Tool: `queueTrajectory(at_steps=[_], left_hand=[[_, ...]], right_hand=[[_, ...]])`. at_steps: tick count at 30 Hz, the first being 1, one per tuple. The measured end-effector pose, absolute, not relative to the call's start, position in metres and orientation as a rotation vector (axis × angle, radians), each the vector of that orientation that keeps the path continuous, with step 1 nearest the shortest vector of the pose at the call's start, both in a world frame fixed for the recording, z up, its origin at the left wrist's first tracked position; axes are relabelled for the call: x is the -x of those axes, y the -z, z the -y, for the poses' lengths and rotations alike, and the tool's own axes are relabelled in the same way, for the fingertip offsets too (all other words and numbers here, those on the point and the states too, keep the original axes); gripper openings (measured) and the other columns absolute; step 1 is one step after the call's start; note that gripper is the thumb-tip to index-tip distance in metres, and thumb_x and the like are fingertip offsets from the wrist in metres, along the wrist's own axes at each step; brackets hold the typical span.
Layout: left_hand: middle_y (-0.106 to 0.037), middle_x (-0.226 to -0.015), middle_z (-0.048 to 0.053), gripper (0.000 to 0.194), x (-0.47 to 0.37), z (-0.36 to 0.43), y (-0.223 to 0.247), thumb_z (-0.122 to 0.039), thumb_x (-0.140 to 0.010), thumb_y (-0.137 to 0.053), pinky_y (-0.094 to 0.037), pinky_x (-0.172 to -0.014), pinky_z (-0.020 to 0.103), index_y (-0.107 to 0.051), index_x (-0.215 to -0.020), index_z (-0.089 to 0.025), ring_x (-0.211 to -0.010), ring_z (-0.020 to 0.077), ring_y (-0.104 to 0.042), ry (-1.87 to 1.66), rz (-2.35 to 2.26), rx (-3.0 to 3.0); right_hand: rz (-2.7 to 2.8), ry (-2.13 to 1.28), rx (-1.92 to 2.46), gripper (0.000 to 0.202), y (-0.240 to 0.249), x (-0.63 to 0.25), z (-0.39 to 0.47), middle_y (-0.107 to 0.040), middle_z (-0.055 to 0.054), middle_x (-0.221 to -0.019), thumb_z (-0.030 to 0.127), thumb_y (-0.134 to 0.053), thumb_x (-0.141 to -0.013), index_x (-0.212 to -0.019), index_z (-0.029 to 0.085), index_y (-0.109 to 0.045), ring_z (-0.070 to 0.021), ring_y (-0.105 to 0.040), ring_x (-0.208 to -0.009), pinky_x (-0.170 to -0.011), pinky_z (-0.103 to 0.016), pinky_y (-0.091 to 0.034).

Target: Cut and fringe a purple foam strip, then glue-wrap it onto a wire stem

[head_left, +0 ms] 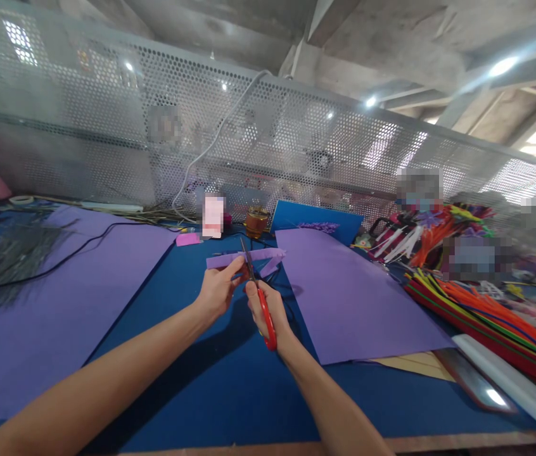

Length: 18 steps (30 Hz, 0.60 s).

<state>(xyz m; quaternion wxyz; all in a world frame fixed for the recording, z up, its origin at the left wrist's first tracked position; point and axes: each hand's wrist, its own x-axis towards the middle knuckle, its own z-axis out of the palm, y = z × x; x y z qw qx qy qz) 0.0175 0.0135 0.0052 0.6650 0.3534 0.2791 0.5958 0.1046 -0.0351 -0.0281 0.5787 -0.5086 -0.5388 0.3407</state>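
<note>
My left hand (219, 288) pinches a narrow purple paper strip (220, 260) between thumb and fingers, above the blue tabletop (177, 405). Red-handled scissors (268, 320) are gripped in my right hand (272, 309), their dark blades pointing up and away across the strip. Beyond the blades the strip runs on to the right, and a shorter piece of it hangs down at an angle. Whether the blades are parted or closed is too small to tell. Part of the strip is hidden behind my left fingers.
Large purple sheets (358, 304) lie on both sides, the left one under dark bristly stems (11, 259) and a black cable. At the back stand a phone (213, 215) and a glass of amber liquid (257, 221). Colourful pipe cleaners (481, 316) pile up at right, before a perforated metal screen (296, 145).
</note>
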Motion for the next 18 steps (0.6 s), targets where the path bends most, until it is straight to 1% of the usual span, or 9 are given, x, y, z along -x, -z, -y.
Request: queueTrajectory(at_steps=[6, 10, 14, 18], left_hand=[[-0.061, -0.055, 0.002, 0.024, -0.0172, -0.0134, -0.0067, -0.027, -0.046, -0.077, -0.043, -0.055, 0.025, -0.064, -0.058, -0.011, -0.054, 0.0115, -0.055, -1.343, -0.635, -0.782], [-0.062, -0.056, 0.003, 0.025, -0.0161, -0.0149, -0.0066, -0.028, -0.045, -0.077, -0.045, -0.056, 0.026, -0.063, -0.058, -0.011, -0.056, 0.0129, -0.057, -1.333, -0.638, -0.745], [-0.061, -0.054, 0.002, 0.025, -0.0151, -0.0189, -0.0034, -0.027, -0.045, -0.077, -0.047, -0.058, 0.028, -0.063, -0.057, -0.011, -0.056, 0.0133, -0.057, -1.347, -0.641, -0.746], [-0.061, -0.055, 0.003, 0.026, -0.0147, -0.0218, -0.0025, -0.028, -0.045, -0.077, -0.046, -0.056, 0.028, -0.063, -0.057, -0.010, -0.055, 0.0136, -0.057, -1.366, -0.656, -0.760]], right_hand=[[1.295, -0.811, 1.203, 0.039, 0.0306, -0.1056, 0.0320, -0.029, 0.008, -0.047, 0.056, -0.043, -0.077, -0.069, 0.017, -0.048, -0.0061, -0.026, -0.039, -0.035, -0.020, -0.021], [1.315, -0.783, 1.256, 0.039, 0.0347, -0.1100, 0.0294, -0.035, 0.007, -0.049, 0.054, -0.045, -0.077, -0.075, 0.016, -0.053, -0.0058, -0.030, -0.038, -0.035, -0.019, -0.023], [1.340, -0.813, 1.256, 0.044, 0.0358, -0.1128, 0.0286, -0.043, 0.005, -0.050, 0.058, -0.044, -0.076, -0.081, 0.015, -0.055, -0.0076, -0.038, -0.039, -0.037, -0.020, -0.030], [1.409, -0.767, 1.155, 0.049, 0.0323, -0.1115, 0.0299, -0.050, 0.001, -0.055, 0.059, -0.044, -0.074, -0.088, 0.013, -0.054, -0.0116, -0.048, -0.049, -0.049, -0.024, -0.040]])
